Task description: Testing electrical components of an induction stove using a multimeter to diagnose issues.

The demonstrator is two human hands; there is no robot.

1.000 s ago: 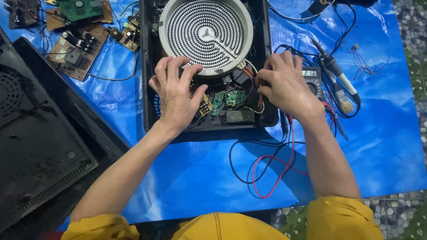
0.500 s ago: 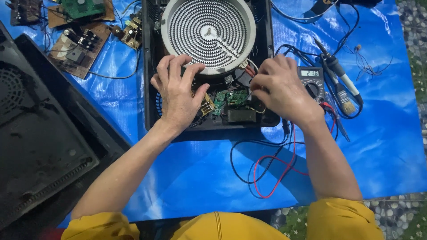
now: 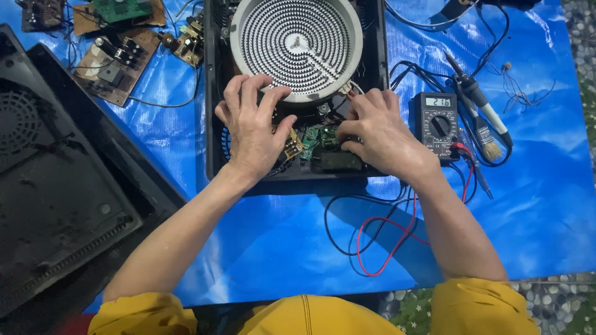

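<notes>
On the blue plastic tarpaulin (image 3: 261,248), an opened black electric cooker casing (image 3: 214,93) with a round white coiled heating plate (image 3: 297,44) lies at the far middle edge. The left hand (image 3: 253,130) rests spread wide on the plate's near rim. The right hand (image 3: 380,129), fingers curled narrow, presses on the small green circuit board (image 3: 316,136) inside; whether it grips anything is unclear. A dark grey multimeter (image 3: 438,124) sits just beside it.

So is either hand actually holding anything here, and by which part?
Cannot be told for sure. Both hands, left hand and right hand, rest on the opened cooker's circuit board; the fingers hide any grip.
</notes>
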